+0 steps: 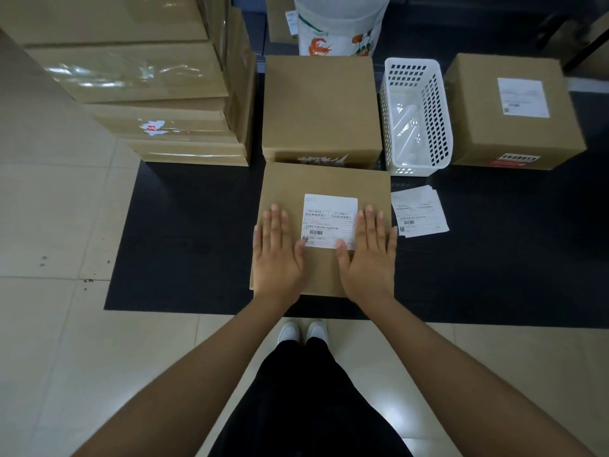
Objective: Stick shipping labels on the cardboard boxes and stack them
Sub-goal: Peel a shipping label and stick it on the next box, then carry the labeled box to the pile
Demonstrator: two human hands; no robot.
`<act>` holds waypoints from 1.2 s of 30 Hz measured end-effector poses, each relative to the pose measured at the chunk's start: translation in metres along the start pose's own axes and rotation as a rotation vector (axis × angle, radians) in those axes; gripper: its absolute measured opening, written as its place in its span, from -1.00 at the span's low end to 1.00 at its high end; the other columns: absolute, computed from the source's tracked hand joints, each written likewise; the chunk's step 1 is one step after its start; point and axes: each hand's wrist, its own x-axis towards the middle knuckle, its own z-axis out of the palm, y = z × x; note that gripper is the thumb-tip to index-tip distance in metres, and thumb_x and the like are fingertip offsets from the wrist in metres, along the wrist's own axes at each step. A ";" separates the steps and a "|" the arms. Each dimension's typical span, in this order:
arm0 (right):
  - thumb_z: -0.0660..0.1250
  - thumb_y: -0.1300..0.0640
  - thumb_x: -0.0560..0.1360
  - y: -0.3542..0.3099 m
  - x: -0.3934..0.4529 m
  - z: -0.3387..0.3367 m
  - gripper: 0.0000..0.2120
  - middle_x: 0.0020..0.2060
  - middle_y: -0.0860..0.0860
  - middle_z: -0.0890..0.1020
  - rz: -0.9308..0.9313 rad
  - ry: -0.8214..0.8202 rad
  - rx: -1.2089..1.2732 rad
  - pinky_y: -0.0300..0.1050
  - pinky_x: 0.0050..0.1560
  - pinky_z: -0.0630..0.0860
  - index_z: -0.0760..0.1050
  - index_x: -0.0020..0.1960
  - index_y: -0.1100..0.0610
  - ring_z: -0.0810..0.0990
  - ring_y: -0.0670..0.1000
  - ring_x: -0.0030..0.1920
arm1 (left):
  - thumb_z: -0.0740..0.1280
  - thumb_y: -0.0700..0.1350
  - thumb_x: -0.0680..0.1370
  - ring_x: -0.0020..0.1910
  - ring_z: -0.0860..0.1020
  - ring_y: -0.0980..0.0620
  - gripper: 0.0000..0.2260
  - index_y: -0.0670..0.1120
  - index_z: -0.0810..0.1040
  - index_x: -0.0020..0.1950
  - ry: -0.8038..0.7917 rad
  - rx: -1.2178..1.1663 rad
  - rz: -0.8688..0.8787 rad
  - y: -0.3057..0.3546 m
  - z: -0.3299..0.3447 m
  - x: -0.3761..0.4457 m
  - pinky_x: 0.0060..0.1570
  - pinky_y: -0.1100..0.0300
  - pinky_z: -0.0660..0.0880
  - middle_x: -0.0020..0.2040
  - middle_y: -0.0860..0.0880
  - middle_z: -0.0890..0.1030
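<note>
The front box (324, 225) is on the black mat (184, 239), with a label (329, 221) stuck on top. The left hand (276, 255) and right hand (370, 255) are pressed flat beside it, grip wide, nothing held. A corner could be left loose and peel. Only clear wrap seems to be in the white basket (417, 117). Spare labels (420, 211) are laid nearby.

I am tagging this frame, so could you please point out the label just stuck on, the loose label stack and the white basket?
stuck shipping label (329, 215): head view, middle of its printed face.
loose label stack (419, 213): head view, top sheet's centre.
white plastic basket (438, 117): head view, right perforated wall.
</note>
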 end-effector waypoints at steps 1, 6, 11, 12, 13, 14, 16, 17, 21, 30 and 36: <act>-0.23 -0.21 0.58 0.000 -0.001 0.000 -0.31 0.56 0.07 -0.13 0.058 0.010 0.001 0.10 0.52 -0.25 -0.17 0.56 0.18 -0.24 0.05 0.55 | -0.42 0.16 0.57 0.55 -0.16 -0.03 -0.33 -0.20 -0.10 0.56 0.013 -0.025 -0.084 0.002 0.000 -0.001 0.49 0.07 -0.27 0.58 -0.13 -0.10; -0.12 -0.12 0.63 0.009 -0.005 -0.004 -0.38 0.54 0.12 0.03 -0.414 -0.039 0.049 0.03 0.53 -0.15 0.01 0.54 0.25 -0.02 0.13 0.56 | -0.25 0.13 0.66 0.55 -0.03 -0.10 -0.42 -0.22 0.00 0.55 -0.076 0.037 0.441 -0.009 -0.005 -0.006 0.49 0.00 -0.08 0.56 -0.18 0.05; -0.07 -0.13 0.61 0.014 -0.008 -0.002 -0.40 0.52 0.12 0.18 -0.533 -0.069 -0.093 0.06 0.49 -0.04 0.08 0.52 0.22 0.08 0.06 0.54 | -0.27 0.14 0.66 0.54 0.05 -0.07 -0.41 -0.22 0.06 0.53 -0.124 0.148 0.549 -0.015 0.001 -0.009 0.47 0.01 0.01 0.55 -0.17 0.12; -0.07 -0.13 0.61 0.012 -0.010 -0.003 -0.40 0.52 0.11 0.19 -0.504 -0.065 -0.093 0.09 0.48 -0.02 0.11 0.52 0.21 0.09 0.05 0.53 | -0.27 0.12 0.66 0.54 0.06 -0.08 -0.42 -0.22 0.08 0.53 -0.116 0.160 0.521 -0.013 0.002 -0.011 0.47 -0.01 0.02 0.54 -0.17 0.14; -0.06 -0.15 0.61 0.010 -0.012 -0.003 -0.39 0.52 0.10 0.19 -0.470 -0.062 -0.089 0.12 0.48 -0.02 0.12 0.53 0.20 0.08 0.04 0.54 | -0.27 0.11 0.67 0.53 0.07 -0.08 -0.42 -0.23 0.10 0.53 -0.093 0.171 0.477 -0.011 0.004 -0.014 0.46 -0.03 0.03 0.54 -0.18 0.14; -0.07 -0.17 0.60 0.010 -0.014 -0.003 -0.37 0.54 0.08 0.16 -0.424 -0.060 -0.083 0.14 0.49 -0.04 0.11 0.54 0.17 0.05 0.03 0.55 | -0.25 0.09 0.67 0.53 0.06 -0.09 -0.44 -0.23 0.10 0.53 -0.070 0.167 0.402 -0.009 0.006 -0.016 0.46 -0.04 0.01 0.54 -0.18 0.13; -0.09 -0.25 0.58 0.009 -0.019 -0.001 -0.31 0.56 0.04 0.05 -0.278 -0.058 -0.068 0.18 0.51 -0.12 0.03 0.57 0.13 -0.06 0.07 0.56 | -0.17 0.06 0.66 0.54 0.03 -0.10 -0.46 -0.23 0.07 0.54 -0.026 0.100 0.189 -0.003 0.006 -0.021 0.48 -0.03 -0.04 0.55 -0.18 0.09; -0.11 -0.29 0.56 0.008 -0.022 0.000 -0.28 0.57 0.02 -0.02 -0.180 -0.054 -0.066 0.19 0.51 -0.17 -0.03 0.57 0.12 -0.12 0.12 0.56 | -0.15 0.05 0.65 0.55 0.00 -0.10 -0.46 -0.22 0.05 0.54 -0.001 0.059 0.084 0.001 0.006 -0.023 0.49 -0.02 -0.08 0.56 -0.17 0.06; -0.23 -0.40 0.49 0.002 -0.026 0.001 -0.17 0.56 0.01 -0.21 0.172 -0.071 0.009 0.20 0.50 -0.24 -0.21 0.57 0.11 -0.24 0.31 0.52 | -0.04 0.02 0.66 0.56 -0.12 -0.07 -0.47 -0.20 -0.04 0.56 0.071 -0.195 -0.348 0.011 0.001 -0.020 0.50 0.10 -0.25 0.58 -0.15 -0.06; 0.19 -0.24 0.53 0.014 -0.022 -0.016 -0.25 0.51 0.10 0.22 0.546 0.162 0.587 0.09 0.46 0.21 0.06 0.55 0.13 0.18 0.09 0.50 | 0.25 0.20 0.55 0.32 0.43 0.03 -0.42 0.06 0.18 0.51 0.073 -0.766 -0.696 -0.021 -0.029 -0.018 0.15 0.09 0.41 0.41 0.05 0.40; 0.09 -0.47 0.40 0.017 -0.043 0.003 -0.21 0.34 0.00 0.47 0.697 0.067 0.808 0.18 0.30 0.41 0.29 0.46 0.00 0.44 0.07 0.33 | 0.38 0.15 0.49 0.27 0.47 0.08 -0.41 0.04 0.30 0.46 -0.036 -1.194 -0.638 -0.033 -0.010 -0.039 0.26 0.11 0.45 0.33 0.09 0.46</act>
